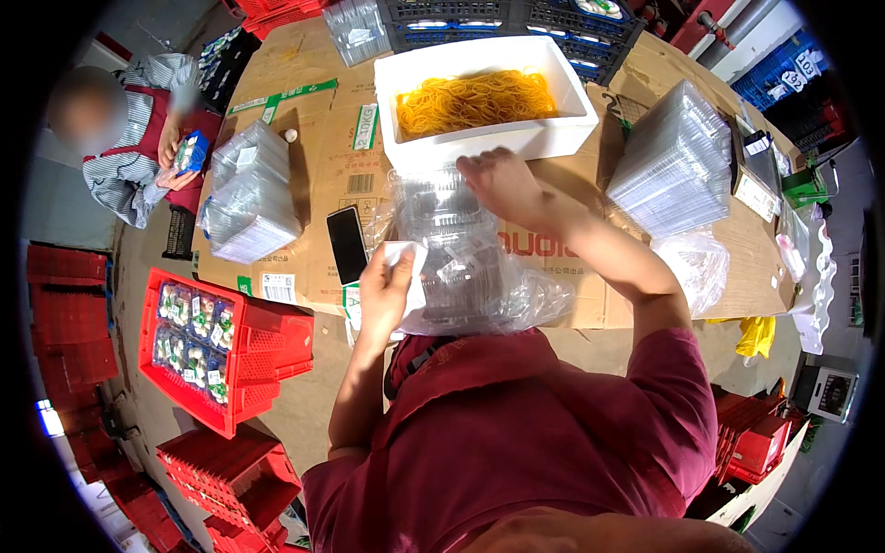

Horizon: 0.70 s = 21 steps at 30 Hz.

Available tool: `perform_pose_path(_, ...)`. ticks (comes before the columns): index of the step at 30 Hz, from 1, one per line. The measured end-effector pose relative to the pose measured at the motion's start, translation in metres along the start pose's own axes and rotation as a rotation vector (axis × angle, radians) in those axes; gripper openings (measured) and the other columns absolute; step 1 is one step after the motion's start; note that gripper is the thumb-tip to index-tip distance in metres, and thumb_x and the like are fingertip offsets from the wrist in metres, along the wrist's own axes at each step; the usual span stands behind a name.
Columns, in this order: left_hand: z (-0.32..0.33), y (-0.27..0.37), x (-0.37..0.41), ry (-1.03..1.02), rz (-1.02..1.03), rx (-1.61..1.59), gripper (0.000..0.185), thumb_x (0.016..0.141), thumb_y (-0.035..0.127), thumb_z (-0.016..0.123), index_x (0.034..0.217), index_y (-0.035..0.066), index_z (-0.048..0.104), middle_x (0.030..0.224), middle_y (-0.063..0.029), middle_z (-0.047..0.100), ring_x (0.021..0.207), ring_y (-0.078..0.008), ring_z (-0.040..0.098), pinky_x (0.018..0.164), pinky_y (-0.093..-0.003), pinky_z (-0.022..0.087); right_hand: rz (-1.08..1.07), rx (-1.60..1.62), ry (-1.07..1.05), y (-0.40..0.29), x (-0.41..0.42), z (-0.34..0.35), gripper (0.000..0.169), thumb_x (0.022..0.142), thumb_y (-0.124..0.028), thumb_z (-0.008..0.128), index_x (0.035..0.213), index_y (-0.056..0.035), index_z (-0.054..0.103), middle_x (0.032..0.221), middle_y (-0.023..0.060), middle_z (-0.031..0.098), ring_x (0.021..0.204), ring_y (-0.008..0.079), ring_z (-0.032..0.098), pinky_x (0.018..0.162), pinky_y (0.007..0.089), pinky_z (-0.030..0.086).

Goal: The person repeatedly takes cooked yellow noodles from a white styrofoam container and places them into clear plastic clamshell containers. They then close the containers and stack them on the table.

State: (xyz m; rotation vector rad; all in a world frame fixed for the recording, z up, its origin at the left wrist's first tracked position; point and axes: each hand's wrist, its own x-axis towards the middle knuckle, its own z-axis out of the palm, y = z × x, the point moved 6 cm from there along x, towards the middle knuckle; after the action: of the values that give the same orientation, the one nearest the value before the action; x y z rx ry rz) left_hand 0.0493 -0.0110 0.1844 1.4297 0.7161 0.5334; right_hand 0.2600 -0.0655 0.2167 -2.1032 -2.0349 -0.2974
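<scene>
My left hand (386, 287) grips a white sheet, likely label backing paper (413, 280), with the thumb on top. It is beside the left edge of a stack of clear plastic clamshell containers (456, 276), partly wrapped in a clear plastic bag (536, 297). My right hand (503, 186) is over the far right part of this stack, fingers bent and pointing left. What lies under its fingers is hidden. Just beyond stands a white foam box (484, 142) with yellow rubber bands (477, 104) inside. A black-screened phone (347, 245) lies left of my left hand.
More clear containers are stacked at left (252, 200) and right (674, 155) on the cardboard-covered table (318, 159). A red crate (269, 345) with packed mushrooms stands at left. Another person (148, 138) holds a blue mushroom pack (191, 153). Black crates (456, 17) line the far edge.
</scene>
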Motion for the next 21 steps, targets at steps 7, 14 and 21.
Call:
perform_pose_path(7,-0.014,0.04,0.025,0.13,0.296,0.304,0.016,0.092,0.013,0.058,0.102,0.003,0.066,0.081,0.0002,0.065,0.07,-0.0051,0.055,0.061,-0.0214,0.044,0.129,0.671,-0.123,-0.04,-0.026,-0.048,0.031,0.08,-0.036,0.069,0.094,-0.01,0.059,0.076,0.0096,0.063,0.073,0.0284,0.065,0.063,0.0369,0.051)
perform_pose_path(14,0.01,0.032,0.016,-0.239,0.109,0.641,0.025,0.089,0.01,0.059,0.113,0.007,0.06,0.083,-0.0138,0.064,0.066,-0.0186,0.058,0.062,-0.0281,0.046,0.245,0.985,-0.026,-0.013,-0.011,-0.043,0.017,0.082,-0.02,0.07,0.085,-0.0041,0.068,0.081,0.0055,0.063,0.068,0.0159,0.06,0.061,0.0294,0.047)
perform_pose_path(21,0.005,0.006,0.0,-0.266,0.028,0.365,0.031,0.088,-0.003,0.045,0.118,0.001,0.052,0.089,-0.0123,0.068,0.084,-0.0183,0.066,0.073,-0.028,0.05,0.221,0.456,-0.174,0.005,-0.008,-0.009,0.033,0.08,-0.038,0.069,0.092,-0.0073,0.07,0.09,0.0092,0.066,0.083,0.0212,0.062,0.072,0.0346,0.048)
